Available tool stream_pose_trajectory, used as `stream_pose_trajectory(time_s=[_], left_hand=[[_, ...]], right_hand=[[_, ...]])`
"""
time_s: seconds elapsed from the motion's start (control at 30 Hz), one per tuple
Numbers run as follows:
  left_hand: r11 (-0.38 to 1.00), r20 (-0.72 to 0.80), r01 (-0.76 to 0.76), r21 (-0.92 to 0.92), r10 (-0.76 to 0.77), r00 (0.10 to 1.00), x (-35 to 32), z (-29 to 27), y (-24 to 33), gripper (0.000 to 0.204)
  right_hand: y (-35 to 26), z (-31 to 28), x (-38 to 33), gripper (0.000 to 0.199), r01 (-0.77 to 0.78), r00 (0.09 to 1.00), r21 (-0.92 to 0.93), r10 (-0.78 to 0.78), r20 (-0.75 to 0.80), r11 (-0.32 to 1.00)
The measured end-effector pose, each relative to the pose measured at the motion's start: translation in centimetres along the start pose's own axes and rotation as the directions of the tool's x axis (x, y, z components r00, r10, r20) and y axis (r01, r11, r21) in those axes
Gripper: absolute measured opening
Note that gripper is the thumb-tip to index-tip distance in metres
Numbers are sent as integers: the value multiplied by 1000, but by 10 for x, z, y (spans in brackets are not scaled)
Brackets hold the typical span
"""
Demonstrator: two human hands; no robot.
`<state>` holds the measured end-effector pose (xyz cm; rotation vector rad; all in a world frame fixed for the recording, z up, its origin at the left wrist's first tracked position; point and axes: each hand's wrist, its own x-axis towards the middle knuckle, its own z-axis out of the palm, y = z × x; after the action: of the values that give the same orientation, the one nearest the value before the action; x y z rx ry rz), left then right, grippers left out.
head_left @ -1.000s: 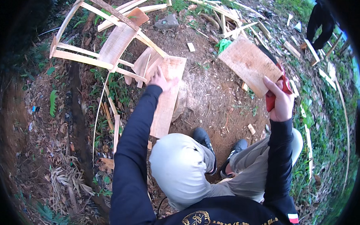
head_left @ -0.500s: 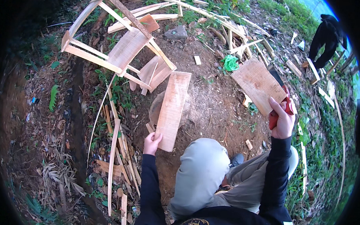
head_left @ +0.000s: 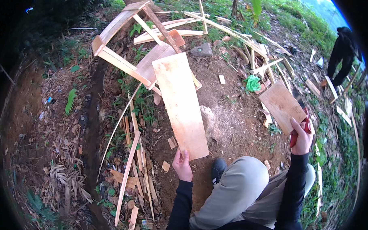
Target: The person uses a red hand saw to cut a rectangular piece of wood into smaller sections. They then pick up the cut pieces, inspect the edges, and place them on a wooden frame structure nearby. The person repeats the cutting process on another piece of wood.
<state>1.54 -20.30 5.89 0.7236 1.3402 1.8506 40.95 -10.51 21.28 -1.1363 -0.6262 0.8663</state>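
Observation:
My left hand (head_left: 183,167) pinches the lower end of a long, pale wooden board (head_left: 180,108), which is raised and tilted with its top toward the wooden chair-like frame (head_left: 123,61). The board covers part of that frame and of a pale stump (head_left: 208,118). On the right, my right hand (head_left: 302,139) is closed on a shorter, browner board (head_left: 280,105), thumb on its face. The same hand grips the red handle (head_left: 307,124) of what looks like a handsaw; its dark blade is mostly hidden behind the short board.
Thin wooden strips (head_left: 129,170) lie at the left beside a dark ditch (head_left: 92,124). More strips and offcuts are heaped at the far right near a green plastic bag (head_left: 252,83). A person in dark clothing (head_left: 341,53) stands at far right. My bent knee (head_left: 246,174) is below.
My left hand has lifted the long board and turned its broad face up, its top now leaning left. The right hand still holds the short board and red handle. The view has shifted.

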Motion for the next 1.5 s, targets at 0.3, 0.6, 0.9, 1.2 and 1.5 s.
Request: stream_pose_trajectory(time_s=[0.3,0.6,0.9,1.2,1.5], left_hand=[[982,-22,-175,74,177,984,8,21,46,42],[986,-156,-44,162,70,985,25,10,42,30],[668,-118,-5,744,138,983,127,-32,-2,57],[213,256,-252,944,6,967,211,-40,-15,74],[8,475,-506,862,332,815,170,49,-30,90]], right_hand=[[4,-2,2,45,-6,999,15,7,-41,1000],[6,-12,10,42,-23,999,7,24,-40,1000],[6,-15,11,59,-3,1000,13,3,22,1000],[1,9,1,32,-49,997,15,48,54,999],[19,-11,13,36,-51,992,-24,54,117,998]])
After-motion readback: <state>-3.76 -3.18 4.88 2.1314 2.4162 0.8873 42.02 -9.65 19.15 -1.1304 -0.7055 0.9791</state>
